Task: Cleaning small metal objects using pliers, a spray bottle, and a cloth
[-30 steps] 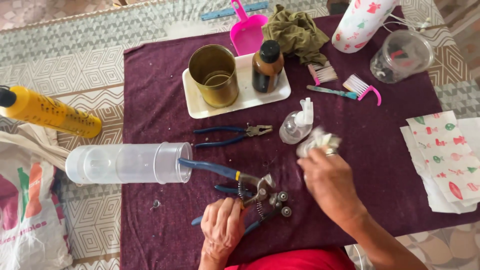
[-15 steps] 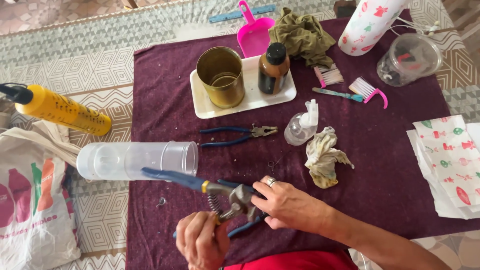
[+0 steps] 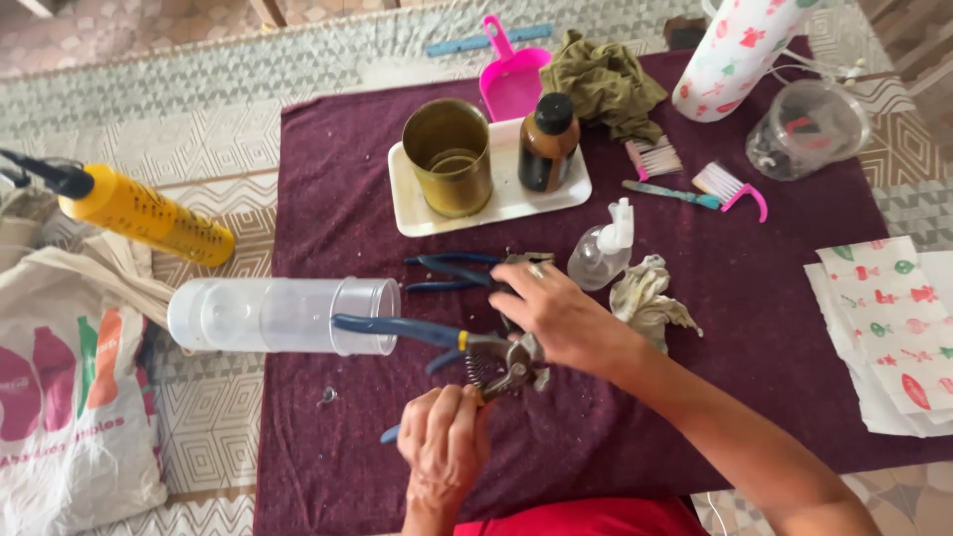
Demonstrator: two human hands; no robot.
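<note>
Maroon cloth (image 3: 328, 179) covers the worktop over patterned floor; bare cloth lies along the right edge; left hand (image 3: 444, 444) grips the blue-handled tool (image 3: 467, 352) at the near edge, grip closed on it; right hand (image 3: 561, 318), fingers loosely curled over the tool's head, has crossed in from the crumpled rag (image 3: 647, 301).
</note>
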